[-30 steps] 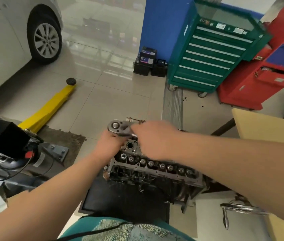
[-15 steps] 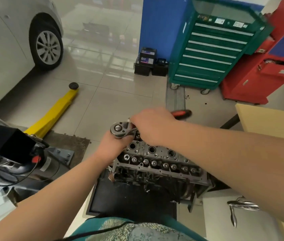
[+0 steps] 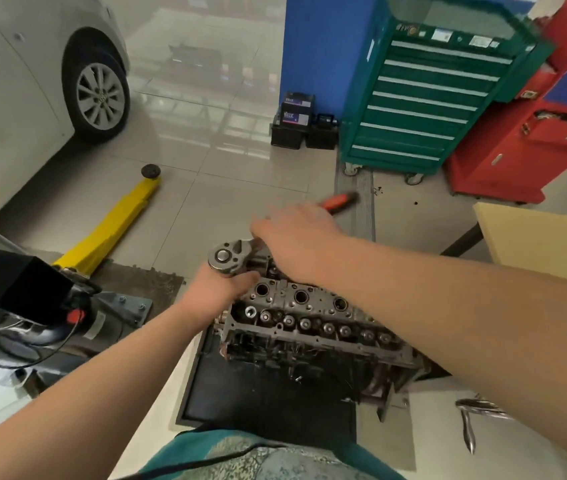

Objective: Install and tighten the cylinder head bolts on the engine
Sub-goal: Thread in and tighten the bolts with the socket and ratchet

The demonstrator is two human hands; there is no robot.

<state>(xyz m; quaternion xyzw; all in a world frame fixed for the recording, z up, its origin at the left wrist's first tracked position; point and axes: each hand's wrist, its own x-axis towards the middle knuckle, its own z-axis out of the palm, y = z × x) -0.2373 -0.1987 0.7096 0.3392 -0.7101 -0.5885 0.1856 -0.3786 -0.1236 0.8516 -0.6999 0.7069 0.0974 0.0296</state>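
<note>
Both hands are working one ratchet wrench (image 3: 237,255): we are cupping its head with our left hand (image 3: 218,289) and gripping its handle with our right hand (image 3: 297,244), above the cylinder head's (image 3: 310,317) far-left corner.

Upper left: silver-grey car (image 3: 5,81) with grey alloy wheel (image 3: 100,95). Left of centre: yellow lift arm (image 3: 115,223) tipped by a black pad (image 3: 150,170), over glossy beige floor tiles (image 3: 206,188). Top centre: blue panel (image 3: 323,53), black batteries (image 3: 297,123) beneath. Upper right: green cabinet (image 3: 424,98) striped with silver drawer pulls, beside a red one (image 3: 535,133). Centre: chrome ratchet (image 3: 228,258) with orange-and-black handle (image 3: 339,200); dark grey engine (image 3: 310,327) on a black mat (image 3: 268,400). Right: tan desk (image 3: 545,244). Bottom: teal patterned shirt (image 3: 258,459).
</note>
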